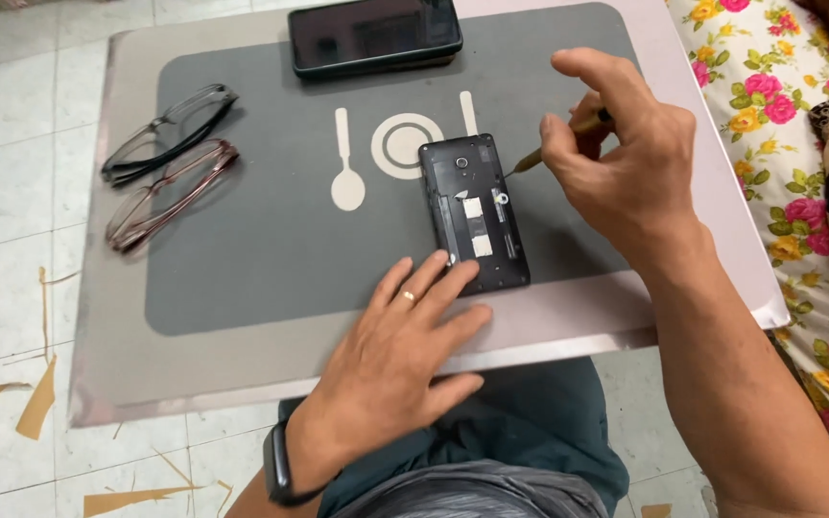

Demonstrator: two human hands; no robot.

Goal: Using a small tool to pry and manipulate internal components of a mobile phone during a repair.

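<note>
A black phone [473,212] with its back cover off lies face down in the middle of a grey tray [242,288]. My left hand [403,355] lies flat on the tray, its fingertips pressing the phone's near corner. My right hand [626,158] grips a thin screwdriver [539,153], whose tip points at the phone's upper right edge. A small round screw or ring [501,198] rests on the phone's right side.
A second black phone [374,35] lies screen up at the tray's far edge. Two pairs of glasses [170,173] rest at the tray's left. A floral cloth [789,144] lies to the right. Brown paper scraps [35,403] litter the tiled floor.
</note>
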